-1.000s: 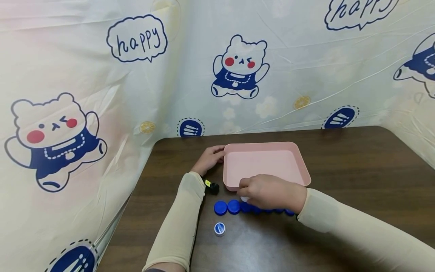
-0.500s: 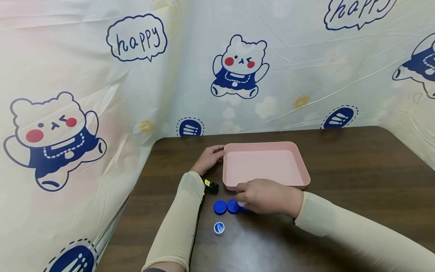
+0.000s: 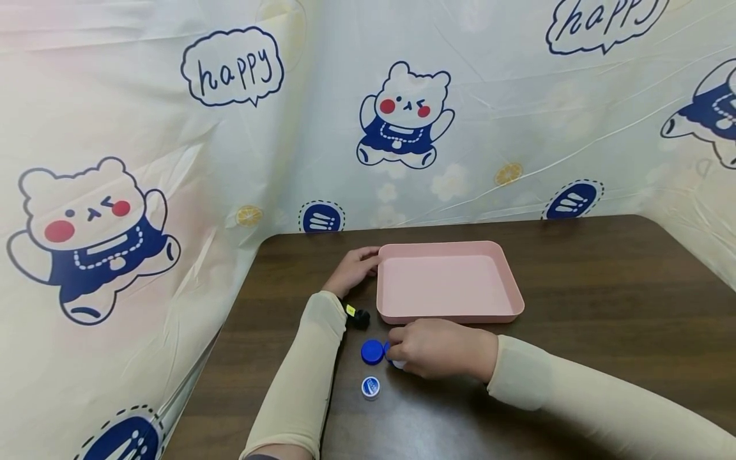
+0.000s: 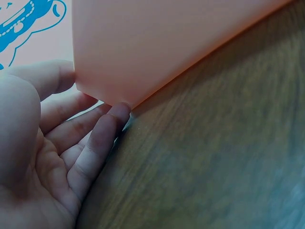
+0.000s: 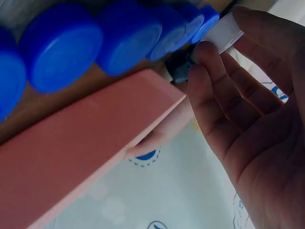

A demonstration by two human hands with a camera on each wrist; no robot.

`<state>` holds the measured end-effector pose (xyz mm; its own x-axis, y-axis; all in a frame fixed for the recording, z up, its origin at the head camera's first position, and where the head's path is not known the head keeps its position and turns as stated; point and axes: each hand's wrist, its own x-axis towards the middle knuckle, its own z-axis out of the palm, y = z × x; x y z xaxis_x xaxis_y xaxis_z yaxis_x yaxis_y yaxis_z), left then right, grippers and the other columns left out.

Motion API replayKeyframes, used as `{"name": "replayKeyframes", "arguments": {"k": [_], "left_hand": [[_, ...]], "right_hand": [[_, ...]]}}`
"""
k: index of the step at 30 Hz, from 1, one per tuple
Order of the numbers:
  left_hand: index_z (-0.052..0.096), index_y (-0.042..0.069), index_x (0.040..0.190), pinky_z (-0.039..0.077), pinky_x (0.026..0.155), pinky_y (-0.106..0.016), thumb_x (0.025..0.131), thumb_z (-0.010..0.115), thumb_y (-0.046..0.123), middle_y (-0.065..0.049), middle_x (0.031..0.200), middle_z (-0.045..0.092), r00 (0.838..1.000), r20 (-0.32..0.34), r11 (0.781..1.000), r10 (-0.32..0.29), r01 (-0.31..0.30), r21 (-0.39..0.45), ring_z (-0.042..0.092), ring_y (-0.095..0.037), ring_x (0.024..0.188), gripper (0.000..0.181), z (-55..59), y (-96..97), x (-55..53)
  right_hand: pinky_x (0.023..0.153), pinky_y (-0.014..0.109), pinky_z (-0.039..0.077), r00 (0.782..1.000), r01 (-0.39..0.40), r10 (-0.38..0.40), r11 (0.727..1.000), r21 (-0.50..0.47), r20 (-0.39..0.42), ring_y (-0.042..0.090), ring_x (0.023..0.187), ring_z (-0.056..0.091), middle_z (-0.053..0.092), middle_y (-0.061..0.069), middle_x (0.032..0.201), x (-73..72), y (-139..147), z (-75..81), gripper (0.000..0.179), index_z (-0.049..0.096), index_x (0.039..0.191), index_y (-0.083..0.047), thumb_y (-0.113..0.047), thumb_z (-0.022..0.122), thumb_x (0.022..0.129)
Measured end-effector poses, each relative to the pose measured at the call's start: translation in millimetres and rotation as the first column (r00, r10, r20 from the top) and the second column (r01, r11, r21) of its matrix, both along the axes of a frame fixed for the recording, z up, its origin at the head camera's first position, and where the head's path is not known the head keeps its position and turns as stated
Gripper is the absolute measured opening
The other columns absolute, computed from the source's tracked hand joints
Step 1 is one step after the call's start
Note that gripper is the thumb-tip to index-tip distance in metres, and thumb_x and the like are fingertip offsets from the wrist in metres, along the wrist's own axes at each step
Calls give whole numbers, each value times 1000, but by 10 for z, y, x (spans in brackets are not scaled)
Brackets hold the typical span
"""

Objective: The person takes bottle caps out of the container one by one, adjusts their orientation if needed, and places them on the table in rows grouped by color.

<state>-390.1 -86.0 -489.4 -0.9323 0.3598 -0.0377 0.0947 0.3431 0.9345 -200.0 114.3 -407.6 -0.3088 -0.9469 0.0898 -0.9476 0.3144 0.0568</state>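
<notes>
My left hand (image 3: 352, 271) rests against the left side of the pink tray (image 3: 451, 287); in the left wrist view its fingertips touch a tray corner. In front of the tray, my right hand (image 3: 439, 348) pinches a small white cylindrical piece (image 5: 223, 34) between thumb and fingers. It is held low over a row of round blue caps (image 5: 62, 47), most of which the hand hides in the head view. The leftmost blue cap (image 3: 372, 352) shows fully. Nearer the person stands a small round container (image 3: 370, 387) with a blue-and-white top.
A black device with a yellow label (image 3: 359, 317) sits at the left wrist, close to the tray's near left corner. The brown wooden table (image 3: 598, 287) stretches out to the right. A printed curtain (image 3: 489, 96) hangs behind and at both sides.
My right hand has moved left and towards the person along the row of blue caps, carrying the white piece. The left hand and the tray stay in place.
</notes>
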Motion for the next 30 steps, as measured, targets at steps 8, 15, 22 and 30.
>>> {"name": "replayKeyframes", "arguments": {"k": [8,15,22,30], "left_hand": [[60,17,134,53,85,-36,99,58,31,-2,121,62,1000,20,1000,3,-3,-8,63,-21,96,37,38,11,36],[60,18,134,53,85,-35,99,59,32,-3,122,62,1000,26,1000,8,-8,-12,63,-20,97,39,26,7,22],[60,17,134,53,85,-35,98,59,32,-2,121,63,999,31,1000,10,-10,-1,64,-20,97,38,14,1,18],[60,18,134,53,86,-35,98,59,33,-2,122,62,999,32,1000,3,-3,-4,63,-20,97,39,38,4,22]], "right_hand": [[56,18,42,999,-35,35,999,-5,16,4,62,47,52,-6,84,59,-66,-81,7,72,95,-17,-18,72,88],[56,15,40,997,-40,38,999,22,72,2,63,46,55,-7,86,98,-119,-93,9,71,99,-16,-18,70,90],[59,17,44,996,-11,5,997,77,89,3,67,52,58,-6,90,139,-168,-105,13,70,98,-15,-23,73,88],[60,16,45,997,-11,3,996,93,80,2,69,53,59,-8,91,156,-199,-103,16,71,100,-17,-26,74,87]]}}
